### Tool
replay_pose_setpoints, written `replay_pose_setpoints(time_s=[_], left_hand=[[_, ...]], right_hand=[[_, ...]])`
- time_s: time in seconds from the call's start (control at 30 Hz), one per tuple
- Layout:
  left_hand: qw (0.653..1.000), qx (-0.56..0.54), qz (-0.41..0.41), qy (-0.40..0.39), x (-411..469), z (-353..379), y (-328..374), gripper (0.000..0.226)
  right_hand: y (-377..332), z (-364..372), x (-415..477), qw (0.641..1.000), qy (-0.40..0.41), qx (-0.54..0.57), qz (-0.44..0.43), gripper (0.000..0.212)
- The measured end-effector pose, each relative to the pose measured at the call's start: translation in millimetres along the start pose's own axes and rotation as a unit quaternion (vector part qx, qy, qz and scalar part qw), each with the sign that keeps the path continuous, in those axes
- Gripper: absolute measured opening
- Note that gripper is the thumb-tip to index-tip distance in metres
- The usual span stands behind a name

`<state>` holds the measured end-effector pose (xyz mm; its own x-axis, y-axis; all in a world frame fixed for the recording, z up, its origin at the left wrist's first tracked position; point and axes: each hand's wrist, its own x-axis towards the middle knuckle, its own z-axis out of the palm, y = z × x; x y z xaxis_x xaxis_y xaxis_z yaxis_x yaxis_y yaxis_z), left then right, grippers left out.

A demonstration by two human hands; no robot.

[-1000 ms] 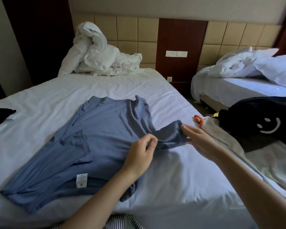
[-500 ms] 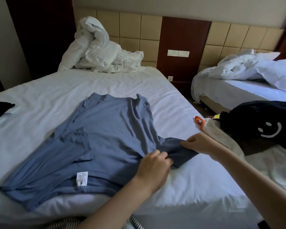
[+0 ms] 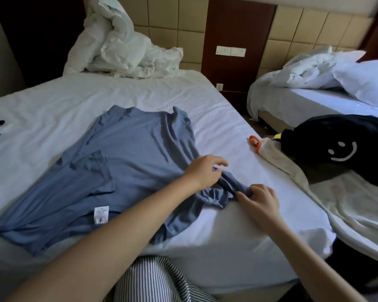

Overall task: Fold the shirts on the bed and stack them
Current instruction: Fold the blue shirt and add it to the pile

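Blue shirt with white label on white bed sheet; black cloth (white smiley print); striped dark-and-white trousers.

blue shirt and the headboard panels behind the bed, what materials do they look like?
Blue shirt: thin, matte knit, probably cotton or a soft blend; it drapes limply and bunches into soft folds where the right hand pinches the sleeve. Headboard panels: padded tan squares with a slight sheen, likely faux leather; cannot confirm.

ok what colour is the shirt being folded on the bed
Plain dusty blue shirt, seen in the head view.
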<state>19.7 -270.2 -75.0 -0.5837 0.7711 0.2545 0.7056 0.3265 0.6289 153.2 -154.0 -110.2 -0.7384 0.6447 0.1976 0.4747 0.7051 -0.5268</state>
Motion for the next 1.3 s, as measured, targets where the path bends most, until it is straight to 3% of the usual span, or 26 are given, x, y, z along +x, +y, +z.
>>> replay_pose_setpoints(time_s=[0.1,0.17,0.23,0.3,0.4,0.47,0.57,0.67,0.7,0.8,0.9,0.97,1.03,1.1,1.17,1.23,1.3], left_hand=[[0.977,0.132,-0.048,-0.159,27,-3,3,0.056],[0.960,0.176,-0.034,-0.215,36,-7,11,0.047],[0.956,0.192,0.005,-0.222,41,-17,21,0.030],[0.969,0.144,0.027,-0.197,44,-29,21,0.029],[0.989,0.020,0.022,-0.144,42,-51,11,0.022],[0.990,-0.029,0.012,-0.138,36,-65,4,0.019],[0.988,-0.085,-0.001,-0.132,26,-85,1,0.038],[0.988,-0.107,-0.001,-0.115,22,-108,-4,0.049],[0.988,-0.113,-0.008,-0.105,21,-119,-7,0.048],[0.991,-0.079,-0.042,-0.096,15,-148,-23,0.036],[0.982,0.068,-0.114,-0.131,4,-159,-61,0.042],[0.971,0.139,-0.151,-0.119,-5,-155,-77,0.052],[0.977,0.119,-0.165,-0.060,-14,-145,-78,0.049],[0.981,0.101,-0.166,-0.012,-23,-133,-72,0.033],[0.975,0.101,-0.193,-0.048,-33,-121,-65,0.010],[0.952,0.136,-0.248,-0.120,-43,-111,-61,0.036],[0.933,0.188,-0.275,-0.136,-51,-102,-63,0.064]], right_hand=[[0,2,1,1.000,-0.015,0.019,0.005,0.025],[-3,1,2,0.993,-0.023,0.110,0.022,0.031],[-11,-2,-1,0.969,-0.002,0.244,0.026,0.045],[-23,-1,-6,0.955,0.016,0.293,0.032,0.061],[-55,16,-26,0.964,-0.011,0.251,0.091,0.110],[-78,39,-44,0.974,-0.021,0.215,0.064,0.116],[-92,58,-53,0.988,-0.027,0.147,0.044,0.085],[-89,58,-51,0.981,0.064,0.186,-0.005,0.034],[-88,57,-51,0.973,0.087,0.210,-0.021,0.030],[-95,55,-57,0.957,0.107,0.237,-0.126,0.052],[-95,61,-63,0.951,0.101,0.093,-0.277,0.066],[-91,64,-69,0.952,0.081,0.051,-0.291,0.066],[-92,64,-75,0.959,0.071,0.064,-0.267,0.062],[-97,64,-77,0.964,0.082,0.054,-0.246,0.054],[-101,66,-76,0.967,0.086,0.015,-0.241,0.048],[-101,71,-74,0.964,0.079,0.010,-0.254,0.039],[-100,75,-76,0.965,0.067,0.048,-0.247,0.035]])
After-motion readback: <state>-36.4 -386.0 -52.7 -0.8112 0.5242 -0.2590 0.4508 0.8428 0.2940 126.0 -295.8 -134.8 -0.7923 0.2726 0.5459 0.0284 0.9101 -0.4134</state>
